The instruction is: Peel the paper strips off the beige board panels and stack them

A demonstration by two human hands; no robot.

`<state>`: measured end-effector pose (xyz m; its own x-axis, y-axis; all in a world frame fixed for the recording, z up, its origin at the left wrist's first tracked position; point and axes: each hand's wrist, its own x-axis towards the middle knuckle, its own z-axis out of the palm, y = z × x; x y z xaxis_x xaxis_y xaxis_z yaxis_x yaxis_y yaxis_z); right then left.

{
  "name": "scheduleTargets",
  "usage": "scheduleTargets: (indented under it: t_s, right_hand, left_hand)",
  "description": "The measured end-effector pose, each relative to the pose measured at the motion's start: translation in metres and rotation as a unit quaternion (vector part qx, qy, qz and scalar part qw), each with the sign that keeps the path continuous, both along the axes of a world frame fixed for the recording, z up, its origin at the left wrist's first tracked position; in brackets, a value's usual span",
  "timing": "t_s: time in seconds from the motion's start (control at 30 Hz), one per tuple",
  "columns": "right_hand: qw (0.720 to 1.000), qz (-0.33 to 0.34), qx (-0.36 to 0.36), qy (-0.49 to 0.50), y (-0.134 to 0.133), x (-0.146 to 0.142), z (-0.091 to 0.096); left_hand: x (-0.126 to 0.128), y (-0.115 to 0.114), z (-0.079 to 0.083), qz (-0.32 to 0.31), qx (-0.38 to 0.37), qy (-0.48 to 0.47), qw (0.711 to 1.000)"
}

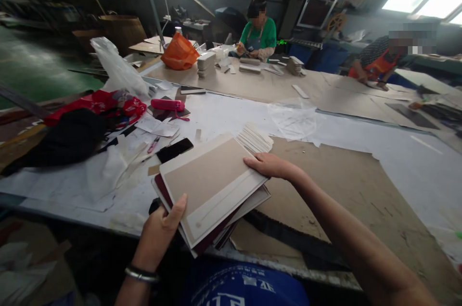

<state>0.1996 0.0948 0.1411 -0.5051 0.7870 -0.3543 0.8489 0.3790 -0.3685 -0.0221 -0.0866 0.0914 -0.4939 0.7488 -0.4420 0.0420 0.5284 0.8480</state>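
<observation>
A stack of flat cardboard panels (209, 176) is tilted between my two hands near the table's front edge. Its top panel has a beige middle and a pale cream border; dark red and pale edges show below it, fanned out unevenly. My left hand (164, 229) grips the near left corner, thumb on top and fingers hidden underneath. At the far right edge, my right hand (270, 165) has its thumb on the top panel, its other fingers mostly out of sight. Just behind the stack lies a fanned pile of thin pale strips (255, 137).
A black phone (175, 150), a pink cutter (153, 145) and a pink pouch (168, 105) lie at left, beside a black cloth (68, 135). Brown board (325, 185) covers the right side. Two people work across the table, near an orange bag (179, 52).
</observation>
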Motion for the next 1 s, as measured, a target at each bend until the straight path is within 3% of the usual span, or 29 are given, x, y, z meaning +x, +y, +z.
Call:
scheduleTargets:
  t_s: [0.1,0.2,0.33,0.5,0.7,0.83,0.93,1.0]
  right_hand:
    - [0.999,-0.011,-0.010,-0.044,-0.007,0.003,-0.010]
    - [0.999,-0.018,-0.008,-0.036,-0.011,0.007,-0.016]
    - [0.999,-0.039,-0.012,-0.020,-0.014,0.008,-0.021]
    - [0.998,-0.064,0.008,-0.022,-0.021,0.006,-0.024]
    - [0.993,-0.109,0.042,0.015,-0.020,0.004,-0.009]
    - [0.978,-0.110,0.090,0.152,-0.014,0.004,0.009]
    - [0.939,-0.084,0.094,0.321,-0.011,0.007,0.012]
    - [0.911,-0.050,0.074,0.402,-0.010,0.012,0.004]
  left_hand:
    - [-0.008,0.001,-0.012,-0.057,-0.063,0.085,0.993]
    - [-0.005,-0.001,-0.018,-0.034,-0.029,0.078,0.996]
    - [0.005,-0.002,-0.015,0.002,0.026,0.053,0.998]
    - [0.010,0.000,-0.010,0.021,0.044,0.079,0.996]
    - [0.011,-0.001,-0.005,0.039,0.103,0.082,0.990]
    - [0.014,-0.001,0.006,0.084,0.179,0.106,0.974]
    - [0.015,-0.007,0.007,0.134,0.258,0.111,0.950]
    - [0.016,-0.013,-0.002,0.142,0.293,0.114,0.939]
